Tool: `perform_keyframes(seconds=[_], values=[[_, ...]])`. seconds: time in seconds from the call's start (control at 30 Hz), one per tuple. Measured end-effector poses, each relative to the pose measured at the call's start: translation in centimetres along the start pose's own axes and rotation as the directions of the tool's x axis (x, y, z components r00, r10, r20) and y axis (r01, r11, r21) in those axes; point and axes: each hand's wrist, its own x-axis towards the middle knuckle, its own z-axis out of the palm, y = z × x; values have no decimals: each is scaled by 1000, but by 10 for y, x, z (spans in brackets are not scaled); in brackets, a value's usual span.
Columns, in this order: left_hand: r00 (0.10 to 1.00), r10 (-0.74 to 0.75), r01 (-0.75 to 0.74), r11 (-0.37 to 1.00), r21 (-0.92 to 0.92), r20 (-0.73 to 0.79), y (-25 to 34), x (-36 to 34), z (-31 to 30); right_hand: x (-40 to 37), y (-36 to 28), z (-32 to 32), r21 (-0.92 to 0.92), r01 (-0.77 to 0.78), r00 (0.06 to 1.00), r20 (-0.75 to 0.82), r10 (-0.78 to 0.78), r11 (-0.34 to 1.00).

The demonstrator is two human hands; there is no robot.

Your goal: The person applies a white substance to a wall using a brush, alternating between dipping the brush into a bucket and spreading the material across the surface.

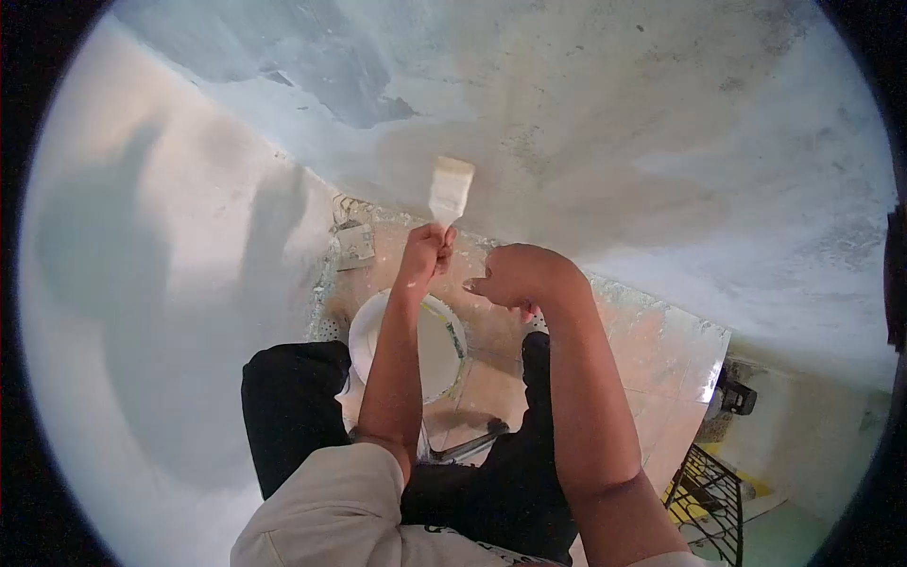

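Note:
My left hand (pixel 422 250) grips the handle of a wide flat paintbrush (pixel 451 189), whose white bristles point up against the pale wall (pixel 586 142). My right hand (pixel 518 275) hovers just right of it with the fingers curled in and nothing visible in them. Below both hands, between my knees in black trousers, stands a white bucket (pixel 365 326) of pale paint, partly hidden by my left forearm.
The wall carries grey unpainted patches (pixel 350 85) at the upper left. A small paint-spattered box (pixel 356 243) lies on the tan floor (pixel 652 359) by the wall's foot. A black metal rack (pixel 710 491) and a dark object (pixel 738 397) sit at the lower right.

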Motion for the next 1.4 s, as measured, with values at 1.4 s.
perform_keyframes(seconds=[1.4], values=[[994, 111, -111, 992, -59, -16, -32, 16, -43, -7, 18, -6, 102, -131, 991, 4, 131, 986]])
